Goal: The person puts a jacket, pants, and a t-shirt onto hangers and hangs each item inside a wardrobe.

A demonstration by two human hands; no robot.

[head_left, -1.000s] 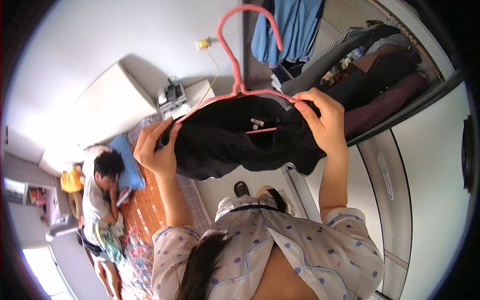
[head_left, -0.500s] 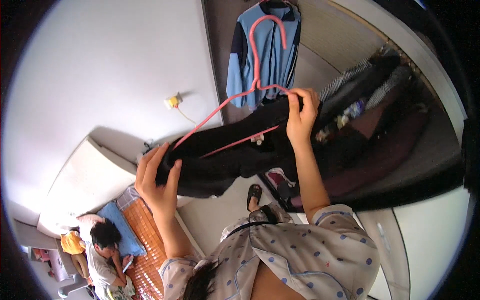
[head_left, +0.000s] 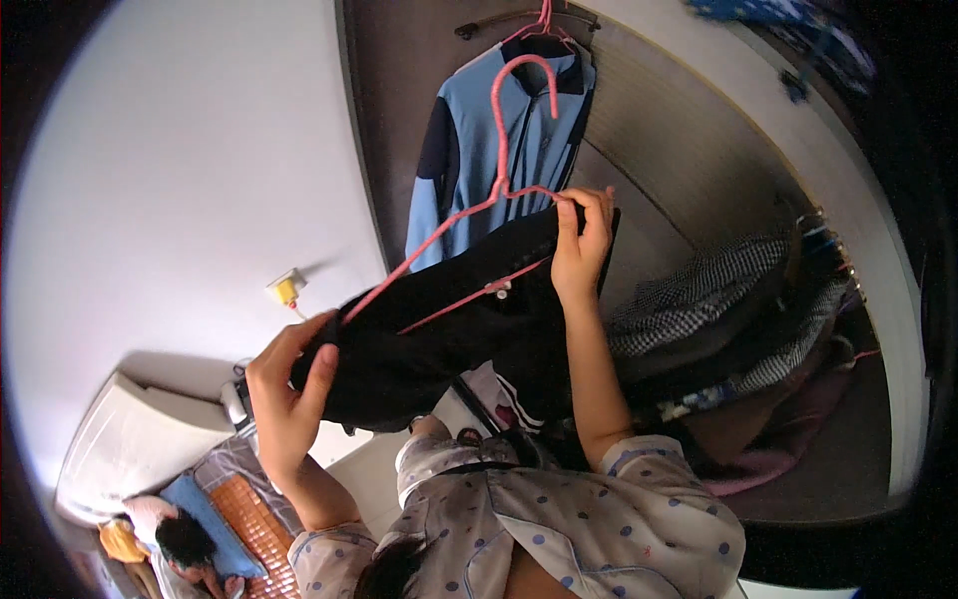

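Centrally, one black cloth garment (head_left: 439, 349), spread between the hands. Threaded in it, one pink coated-wire hanger (head_left: 500, 185): curved hook toward 12 o'clock, arms sloping down toward 8 o'clock, lower bar visible in the garment's opening.

Left hand (head_left: 287, 394), at 8 o'clock: thumb and fingers pinched on the black fabric at the hanger's lower end. Right hand (head_left: 582, 250), at 2 o'clock: thumb and fingers closed on the hanger's shorter-looking arm and the cloth beside it.

Handling note, by judgement: a pinch through both wire and cloth at each end serves best, with even outward tension so that neither side slips. The end at 8 o'clock sits lower; lifting it would level the hanger. The opening is best left loose around the lower bar, and the hook clear of fabric.

Surroundings: blue-and-navy zip jacket (head_left: 464, 140), hanging at 12 o'clock beyond the hook; black-and-white checked clothing (head_left: 728, 285), bunched at 3 o'clock; yellow plug (head_left: 285, 290) in the wall at 9 o'clock; another person (head_left: 190, 544), dark-haired, between 7 and 8 o'clock.

Markings: one small white tag (head_left: 502, 293) inside the garment, too small to read. No legible writing elsewhere.
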